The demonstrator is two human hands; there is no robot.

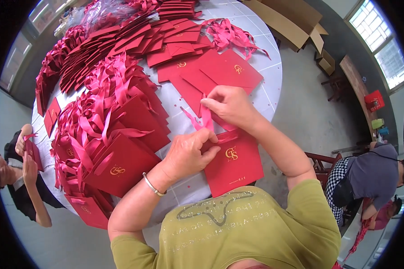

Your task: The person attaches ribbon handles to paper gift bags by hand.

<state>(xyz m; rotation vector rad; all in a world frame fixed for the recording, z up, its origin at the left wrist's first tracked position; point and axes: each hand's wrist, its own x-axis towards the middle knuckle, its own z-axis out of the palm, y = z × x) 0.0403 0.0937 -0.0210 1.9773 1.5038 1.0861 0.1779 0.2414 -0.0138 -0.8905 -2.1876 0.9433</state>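
A flat red paper bag [237, 168] with gold print lies at the table's near edge, close to my body. A pink ribbon [206, 117] rises from its far end. My right hand [231, 105] pinches the ribbon's upper part between thumb and fingertips. Lower down, my left hand [191, 150], with a bangle at the wrist, closes its fingers on the same ribbon beside the bag's top edge. How the ribbon passes through the bag is partly hidden by my fingers. More flat red bags [188, 85] without visible ribbons lie just beyond my hands.
Ribboned red bags [123, 159] are heaped to my left on the round white-covered table [271, 62]. Loose pink ribbons [231, 36] and stacked red pieces [98, 49] lie farther back. One person [20, 175] works at left, another [368, 172] at right. Cardboard boxes [292, 20] stand behind.
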